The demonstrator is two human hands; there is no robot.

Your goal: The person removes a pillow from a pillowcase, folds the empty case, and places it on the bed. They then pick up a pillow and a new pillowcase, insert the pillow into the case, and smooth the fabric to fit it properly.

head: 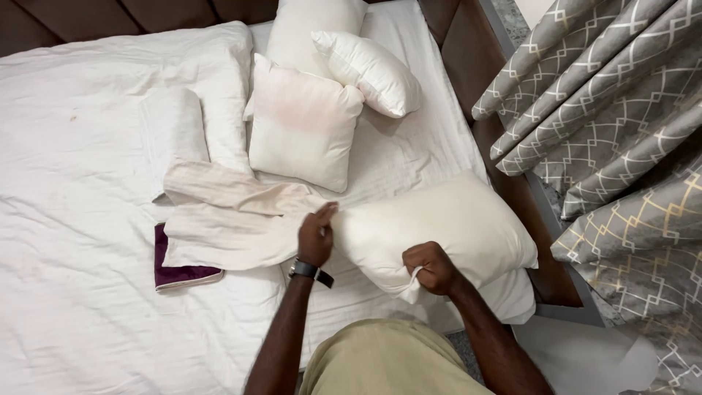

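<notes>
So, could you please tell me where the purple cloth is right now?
In the head view, the purple cloth lies on the white bed sheet, left of the left hand, partly tucked under the cream pillowcase.

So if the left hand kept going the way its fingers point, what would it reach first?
The left hand points up and slightly right, away from the person. It would probably first meet the square pillow lying on the bed, after a bare strip of sheet; depth is hard to judge.

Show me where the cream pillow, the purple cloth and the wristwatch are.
Cream pillow (453, 227): head view, middle of its top face.
Purple cloth (179, 274): head view, exposed lower edge.
Wristwatch (308, 271): head view, black band.
</notes>
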